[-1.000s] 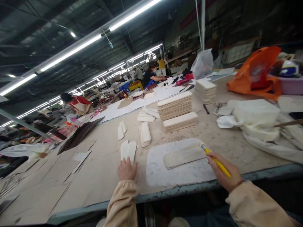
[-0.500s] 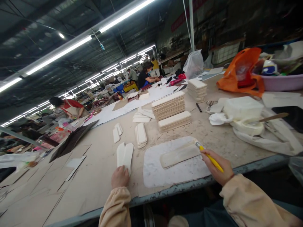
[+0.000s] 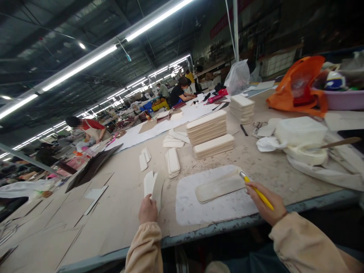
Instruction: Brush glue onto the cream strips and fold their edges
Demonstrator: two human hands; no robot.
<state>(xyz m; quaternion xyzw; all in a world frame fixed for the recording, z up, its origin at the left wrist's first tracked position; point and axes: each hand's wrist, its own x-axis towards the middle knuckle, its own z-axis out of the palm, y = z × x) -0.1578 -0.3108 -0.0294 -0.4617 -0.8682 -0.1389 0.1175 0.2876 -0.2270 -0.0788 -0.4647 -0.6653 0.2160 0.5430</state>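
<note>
My left hand point(image 3: 148, 209) grips the near end of a pale strip point(image 3: 158, 189), which is tilted up at one side beside another white strip point(image 3: 148, 182). My right hand point(image 3: 267, 203) is closed on a yellow-handled brush point(image 3: 260, 194). The brush's bristles touch the right end of a greyish long piece point(image 3: 218, 186) with rounded corners. That piece lies on a white sheet point(image 3: 184, 212) near the table's front edge. Just beyond the sheet is a small pile of narrow white pieces point(image 3: 173, 161).
Tall stacks of cream pieces point(image 3: 207, 127) stand at the middle back. To the right are a white tub point(image 3: 301, 131), scissors point(image 3: 260, 124), an orange bag point(image 3: 292, 91) and a purple basin point(image 3: 344, 99). Dark sheets point(image 3: 91, 167) lie left. People work farther back.
My left hand has lifted the right-hand strip so that it tilts up from the other one. My right hand still holds the brush at the greyish piece. The whole view has shifted slightly.
</note>
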